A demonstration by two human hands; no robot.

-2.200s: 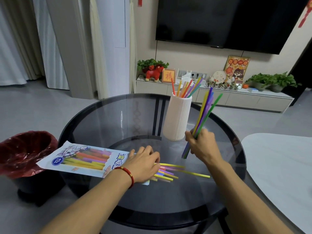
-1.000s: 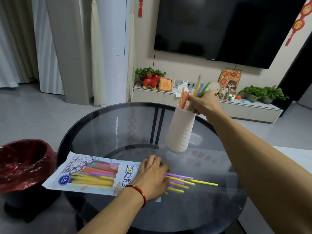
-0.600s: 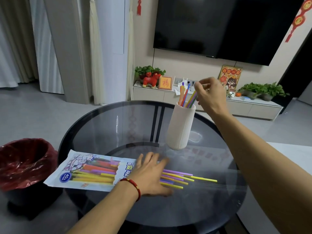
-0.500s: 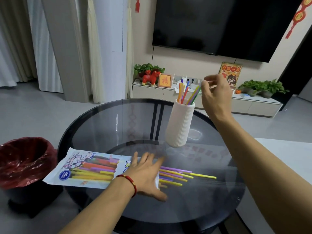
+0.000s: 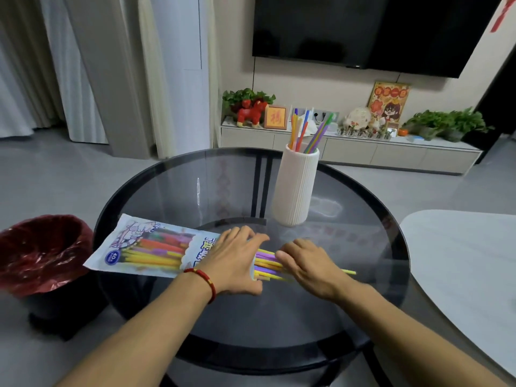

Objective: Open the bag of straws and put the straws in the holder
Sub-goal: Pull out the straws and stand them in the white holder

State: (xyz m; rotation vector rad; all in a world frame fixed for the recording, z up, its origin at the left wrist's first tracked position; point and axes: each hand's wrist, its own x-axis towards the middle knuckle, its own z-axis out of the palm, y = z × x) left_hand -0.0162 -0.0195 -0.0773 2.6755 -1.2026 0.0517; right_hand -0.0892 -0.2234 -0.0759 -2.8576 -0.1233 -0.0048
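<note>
Round glass table [image 5: 212, 191] before television [image 5: 363, 29], grey floor [image 5: 55, 174]

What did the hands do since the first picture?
The right hand carried its bundle of straws to the white ribbed holder, let them go inside, then came back down onto the loose coloured straws on the round glass table. The left hand stayed pressed on the printed straw bag.

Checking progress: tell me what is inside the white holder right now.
The white holder has a bunch of coloured straws standing in it: orange, red, blue, green and purple tips stick out above its rim. Its opaque wall hides their lower parts and anything else inside.
</note>
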